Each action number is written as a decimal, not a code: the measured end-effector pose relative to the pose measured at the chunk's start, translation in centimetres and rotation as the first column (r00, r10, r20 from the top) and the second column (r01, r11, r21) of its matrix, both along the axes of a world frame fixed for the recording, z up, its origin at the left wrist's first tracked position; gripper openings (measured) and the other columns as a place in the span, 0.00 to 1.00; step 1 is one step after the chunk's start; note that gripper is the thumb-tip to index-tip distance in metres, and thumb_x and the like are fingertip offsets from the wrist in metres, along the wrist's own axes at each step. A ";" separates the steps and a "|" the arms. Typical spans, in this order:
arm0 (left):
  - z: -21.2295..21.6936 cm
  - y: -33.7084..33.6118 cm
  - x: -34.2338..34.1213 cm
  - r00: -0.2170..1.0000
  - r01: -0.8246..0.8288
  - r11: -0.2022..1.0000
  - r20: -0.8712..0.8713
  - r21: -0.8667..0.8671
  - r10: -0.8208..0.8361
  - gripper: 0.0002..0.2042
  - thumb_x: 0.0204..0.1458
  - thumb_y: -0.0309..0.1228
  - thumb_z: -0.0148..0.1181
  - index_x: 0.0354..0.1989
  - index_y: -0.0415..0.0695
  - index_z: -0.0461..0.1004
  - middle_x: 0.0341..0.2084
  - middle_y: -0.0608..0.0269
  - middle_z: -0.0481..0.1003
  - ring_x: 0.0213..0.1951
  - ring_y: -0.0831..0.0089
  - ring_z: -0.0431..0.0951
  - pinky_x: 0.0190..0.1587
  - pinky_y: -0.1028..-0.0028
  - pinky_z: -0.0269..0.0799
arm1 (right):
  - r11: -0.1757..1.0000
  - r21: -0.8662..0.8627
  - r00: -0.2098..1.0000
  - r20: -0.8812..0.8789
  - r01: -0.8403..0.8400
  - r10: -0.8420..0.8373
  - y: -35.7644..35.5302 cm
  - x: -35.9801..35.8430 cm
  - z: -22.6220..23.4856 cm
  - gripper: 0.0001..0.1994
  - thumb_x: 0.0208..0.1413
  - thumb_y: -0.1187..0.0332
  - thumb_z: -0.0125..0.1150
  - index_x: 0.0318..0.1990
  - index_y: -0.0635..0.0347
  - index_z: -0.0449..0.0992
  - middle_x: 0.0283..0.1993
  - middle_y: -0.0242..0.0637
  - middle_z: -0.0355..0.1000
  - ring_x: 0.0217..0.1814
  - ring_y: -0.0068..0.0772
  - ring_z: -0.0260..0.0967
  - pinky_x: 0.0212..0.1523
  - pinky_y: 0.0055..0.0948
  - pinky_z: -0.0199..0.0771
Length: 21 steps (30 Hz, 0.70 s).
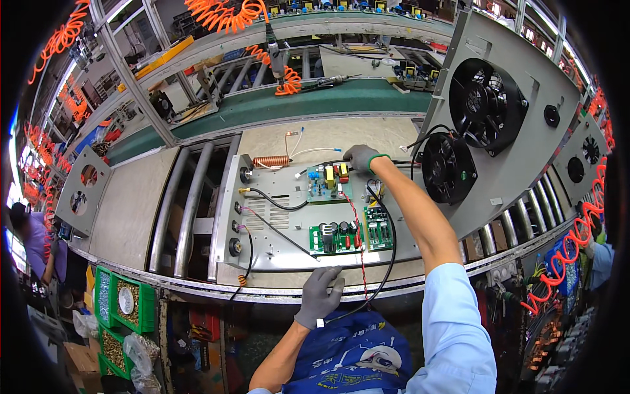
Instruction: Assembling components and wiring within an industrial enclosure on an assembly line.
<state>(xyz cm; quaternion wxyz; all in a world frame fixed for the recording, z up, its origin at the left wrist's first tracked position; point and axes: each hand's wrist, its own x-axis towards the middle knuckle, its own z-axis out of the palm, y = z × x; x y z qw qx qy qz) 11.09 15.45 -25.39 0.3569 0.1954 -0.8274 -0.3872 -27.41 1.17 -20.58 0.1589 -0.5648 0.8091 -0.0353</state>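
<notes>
An open grey metal chassis (282, 246) lies before me with green circuit boards inside. My right hand (361, 158), in a grey glove, reaches to its far side, fingers closed at a black cable (401, 161) that shows on both sides of the hand. Just below it sits a board with yellow transformers (329, 184). My left hand (320, 297), also gloved, hovers by the chassis's near edge, fingers loosely bent and apart, holding nothing visible. A thin black lead with a white connector (320, 323) passes by its wrist. Twisted red wire (360, 246) hangs over the front board (335, 239).
A tall grey panel with two black fans (485, 102) stands at the right. A copper coil (270, 161) lies at the chassis's back left. Metal rollers (190, 210) run to the left. Green bins of small hardware (134, 303) sit lower left. An orange coiled hose (226, 14) hangs overhead.
</notes>
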 end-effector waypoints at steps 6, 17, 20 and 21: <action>0.0 0.1 0.0 1.000 -0.014 1.000 0.004 -0.001 0.014 0.13 0.52 0.27 0.64 0.45 0.38 0.79 0.36 0.51 0.78 0.37 0.57 0.81 0.39 0.66 0.78 | 0.978 -0.182 0.995 0.041 0.100 -0.094 -0.9 -2.9 -0.5 0.20 0.51 0.73 0.55 0.52 0.48 0.82 0.54 0.43 0.77 0.56 0.46 0.75 0.58 0.37 0.74; 0.3 0.2 -0.3 0.999 -0.025 0.996 0.032 -0.088 0.028 0.13 0.49 0.27 0.66 0.44 0.39 0.80 0.35 0.51 0.78 0.36 0.56 0.81 0.38 0.65 0.78 | 0.989 -0.140 0.986 0.164 0.051 -0.027 -0.8 -2.0 -1.6 0.18 0.53 0.72 0.54 0.51 0.51 0.82 0.52 0.46 0.78 0.54 0.46 0.76 0.58 0.36 0.72; 0.2 0.2 -0.4 0.999 -0.030 0.996 0.028 -0.082 0.032 0.13 0.49 0.26 0.66 0.44 0.39 0.80 0.34 0.52 0.78 0.36 0.56 0.81 0.38 0.65 0.78 | 0.937 -0.335 0.992 0.108 0.098 -0.065 -1.3 -2.7 -1.6 0.18 0.54 0.74 0.51 0.49 0.52 0.82 0.52 0.47 0.78 0.55 0.48 0.75 0.58 0.38 0.73; 0.2 0.2 -0.4 0.999 -0.025 0.998 0.025 -0.057 0.026 0.13 0.49 0.26 0.66 0.44 0.39 0.80 0.34 0.52 0.78 0.36 0.56 0.80 0.38 0.65 0.78 | 0.917 -0.390 0.996 0.067 0.087 -0.066 -1.2 -3.1 -1.4 0.17 0.54 0.74 0.50 0.49 0.53 0.82 0.52 0.47 0.78 0.55 0.50 0.74 0.58 0.40 0.72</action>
